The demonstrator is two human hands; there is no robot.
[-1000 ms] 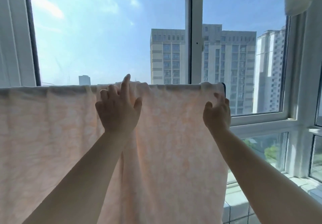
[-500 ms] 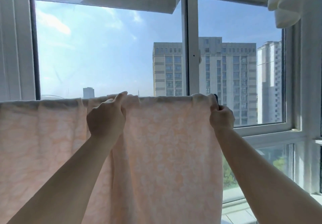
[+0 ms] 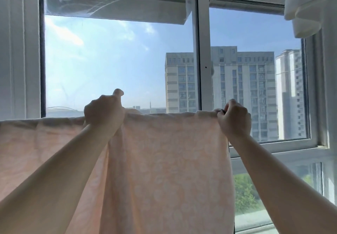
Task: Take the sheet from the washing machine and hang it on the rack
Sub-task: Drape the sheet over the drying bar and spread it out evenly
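A pale pink sheet [image 3: 164, 161] with a faint white pattern hangs over a horizontal rack bar, which the cloth hides except for a dark end [image 3: 223, 111] at the right. My left hand [image 3: 104, 111] grips the sheet's top edge near the middle, fingers curled over the fold. My right hand [image 3: 234, 119] pinches the sheet's top right corner at the bar's end. The sheet runs off the left edge of the view and hangs down past the bottom.
A large white-framed window [image 3: 204, 60] stands right behind the rack, with tall buildings outside. White cloth [image 3: 308, 6] hangs at the top right corner. A low window sill [image 3: 273, 151] runs at the right.
My left hand went from spread on the cloth to curled over the top edge. My right hand rose to the corner at the bar's end. The view tilted upward.
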